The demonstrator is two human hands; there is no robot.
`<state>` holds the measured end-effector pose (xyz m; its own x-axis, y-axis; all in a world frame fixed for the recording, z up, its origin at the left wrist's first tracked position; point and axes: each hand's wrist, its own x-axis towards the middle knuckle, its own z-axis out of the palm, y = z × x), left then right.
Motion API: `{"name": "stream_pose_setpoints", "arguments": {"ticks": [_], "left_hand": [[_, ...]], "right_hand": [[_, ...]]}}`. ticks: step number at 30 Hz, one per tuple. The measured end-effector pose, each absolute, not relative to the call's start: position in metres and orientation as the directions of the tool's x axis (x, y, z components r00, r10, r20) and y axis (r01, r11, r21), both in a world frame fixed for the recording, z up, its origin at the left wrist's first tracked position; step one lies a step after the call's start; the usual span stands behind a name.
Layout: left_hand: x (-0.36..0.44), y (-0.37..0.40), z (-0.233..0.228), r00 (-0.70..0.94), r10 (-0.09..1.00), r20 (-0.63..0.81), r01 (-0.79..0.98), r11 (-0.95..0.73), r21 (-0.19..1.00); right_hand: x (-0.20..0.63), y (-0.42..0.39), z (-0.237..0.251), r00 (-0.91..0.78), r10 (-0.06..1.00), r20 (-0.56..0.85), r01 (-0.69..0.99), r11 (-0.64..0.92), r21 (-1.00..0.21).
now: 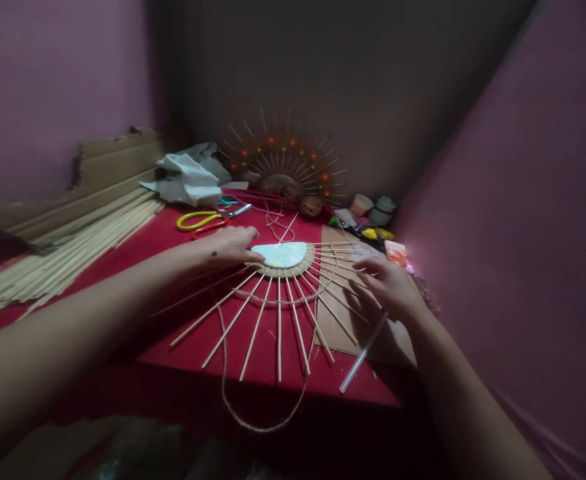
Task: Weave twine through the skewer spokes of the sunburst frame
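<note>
Your left hand (230,245) lies flat with fingers spread narrow, pressing the pale half-disc (280,255) at the hub of the fan (277,300) of sticks on the red table (173,313). Your right hand (390,285) rests on the right-side sticks, fingers loosely curled; I cannot tell whether it pinches the twine (267,303) or only touches the sticks. The twine runs in an arc across the sticks a little out from the hub, and its loose end drops in a long loop (257,420) over the table's front edge.

To do this well, I judge you should keep the left palm steady on the half-disc so the sticks do not swivel, and draw the twine snug against each stick with the right fingers, keeping the arc even with the hub's rim. Mind the hanging loop: it could snag on the stick tips nearest you.

Around you: a white tube (363,353) lies just beside your right wrist, partly on the cardboard (373,333) under the fan's right half, and could roll under your hand. Yellow-handled scissors (207,219) sit behind your left hand. A bundle of spare sticks (67,253) lies well to the left, crumpled paper (187,177) beyond it. A finished beaded fan (285,167) leans on the back wall, with small pots (373,208) to its right.
</note>
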<state>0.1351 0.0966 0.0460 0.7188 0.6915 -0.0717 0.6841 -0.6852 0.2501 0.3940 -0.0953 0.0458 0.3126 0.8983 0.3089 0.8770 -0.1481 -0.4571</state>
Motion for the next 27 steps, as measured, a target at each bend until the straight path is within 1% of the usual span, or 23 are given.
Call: {"name": "stream_pose_setpoints", "arguments": {"ticks": [2, 5, 8, 10, 12, 15, 17, 20, 22, 25, 26, 27], "left_hand": [[0.145, 0.109, 0.042, 0.721, 0.675, -0.153, 0.684, -0.661, 0.308], [0.149, 0.111, 0.038, 0.687, 0.701, -0.191, 0.716, -0.610, 0.339], [0.147, 0.106, 0.039, 0.648, 0.723, -0.239, 0.747, -0.544, 0.382], [0.144, 0.105, 0.039, 0.631, 0.730, -0.262, 0.749, -0.487, 0.449], [0.140, 0.107, 0.038, 0.624, 0.735, -0.264, 0.728, -0.423, 0.540], [0.133, 0.108, 0.037, 0.635, 0.719, -0.282, 0.673, -0.337, 0.658], [0.128, 0.106, 0.040, 0.656, 0.698, -0.287, 0.632, -0.301, 0.714], [0.121, 0.099, 0.048, 0.688, 0.677, -0.262, 0.570, -0.280, 0.772], [0.115, 0.095, 0.055, 0.710, 0.660, -0.245, 0.537, -0.284, 0.794], [0.103, 0.093, 0.062, 0.733, 0.642, -0.226, 0.504, -0.288, 0.814], [0.099, 0.094, 0.064, 0.732, 0.645, -0.222, 0.500, -0.286, 0.817], [0.095, 0.095, 0.066, 0.727, 0.651, -0.219, 0.502, -0.286, 0.816]], "right_hand": [[0.397, -0.095, 0.044, 0.353, 0.870, 0.346, 0.850, -0.143, -0.507], [0.403, -0.095, 0.040, 0.422, 0.822, 0.383, 0.806, -0.147, -0.573], [0.406, -0.096, 0.037, 0.478, 0.790, 0.385, 0.775, -0.171, -0.609], [0.407, -0.096, 0.035, 0.499, 0.775, 0.387, 0.758, -0.174, -0.629], [0.408, -0.097, 0.034, 0.513, 0.759, 0.401, 0.742, -0.158, -0.651], [0.411, -0.096, 0.031, 0.545, 0.734, 0.405, 0.690, -0.119, -0.714], [0.413, -0.095, 0.028, 0.583, 0.720, 0.376, 0.614, -0.087, -0.784], [0.416, -0.096, 0.030, 0.663, 0.695, 0.277, 0.453, -0.079, -0.888], [0.419, -0.097, 0.034, 0.708, 0.668, 0.228, 0.378, -0.086, -0.922], [0.427, -0.096, 0.041, 0.764, 0.604, 0.227, 0.312, -0.037, -0.950], [0.430, -0.094, 0.043, 0.769, 0.603, 0.212, 0.269, -0.004, -0.963], [0.433, -0.090, 0.044, 0.759, 0.627, 0.176, 0.205, 0.027, -0.978]]}}
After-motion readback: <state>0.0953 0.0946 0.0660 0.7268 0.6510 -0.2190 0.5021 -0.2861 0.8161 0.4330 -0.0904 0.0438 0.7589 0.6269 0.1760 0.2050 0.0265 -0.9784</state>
